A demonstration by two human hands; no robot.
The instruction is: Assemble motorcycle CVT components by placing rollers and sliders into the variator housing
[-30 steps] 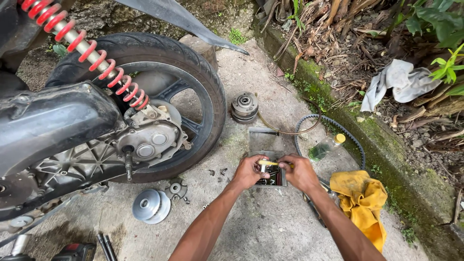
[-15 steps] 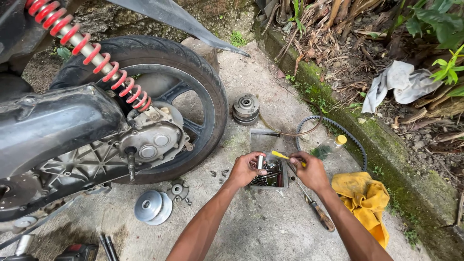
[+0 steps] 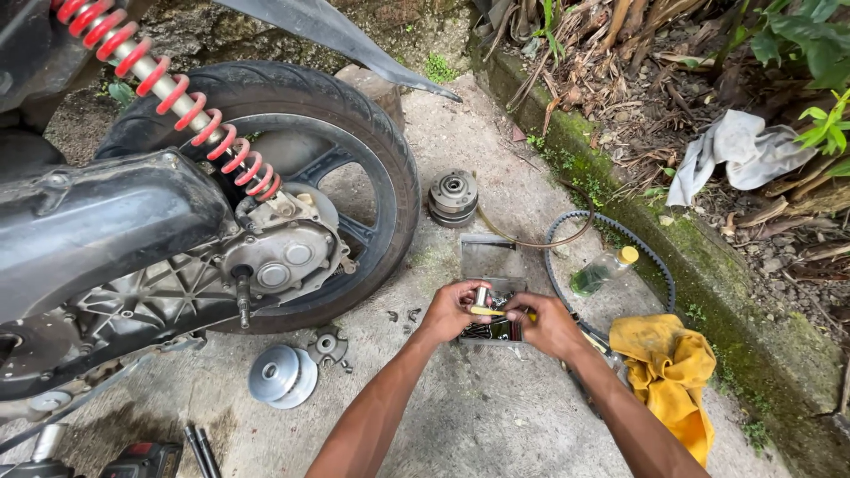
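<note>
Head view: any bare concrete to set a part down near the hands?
Bare concrete lies below the tool box, between the forearms and the silver pulley. More lies between the rear wheel and clutch assembly. It is crowded right of the hands: drive belt, bottle, yellow rag.

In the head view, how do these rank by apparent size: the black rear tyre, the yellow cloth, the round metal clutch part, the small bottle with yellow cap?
Largest to smallest:
1. Black rear tyre
2. Yellow cloth
3. Round metal clutch part
4. Small bottle with yellow cap

The last two look similar, so their order is unsure.
</note>
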